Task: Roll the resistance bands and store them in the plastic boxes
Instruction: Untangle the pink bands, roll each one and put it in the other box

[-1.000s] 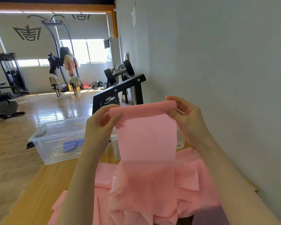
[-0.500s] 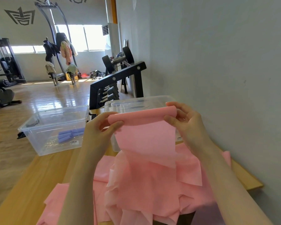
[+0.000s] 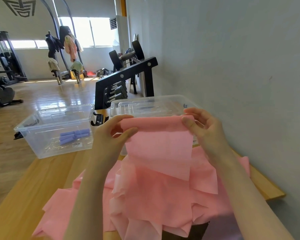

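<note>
From the head camera, both hands are raised over a wooden desk (image 3: pixel 33 191) that runs along a grey wall (image 3: pixel 232 66). The left hand (image 3: pixel 109 137) pinches the upper left corner of a pink resistance band (image 3: pixel 158 144), thumb in front and fingers curled behind the edge. The right hand (image 3: pixel 204 130) pinches the upper right corner the same way, its thumb pressed onto the front of the band and its fingers wrapped behind. Between the two hands the top edge of the band is folded over into a narrow first turn, and the rest hangs down flat towards the desk.

Beneath it lies a loose heap of pink bands (image 3: pixel 163 201), crumpled and overlapping, spread across the near part of the desk and spilling over its near edge.

Two clear plastic boxes stand at the far end of the desk. The left box (image 3: pixel 42 135) is open at the top and holds a few rolled purple bands (image 3: pixel 73 135) lying on its floor beside a barcode sticker. The right box (image 3: pixel 145 104) sits just behind the held band, partly hidden by it; what it holds cannot be made out.

Behind the boxes stands a black dumbbell rack (image 3: pixel 125 78) against the wall. Farther off, across a glossy wooden floor (image 3: pixel 42 97), are gym machines (image 3: pixel 5 66) and bright windows (image 3: pixel 87 32).
</note>
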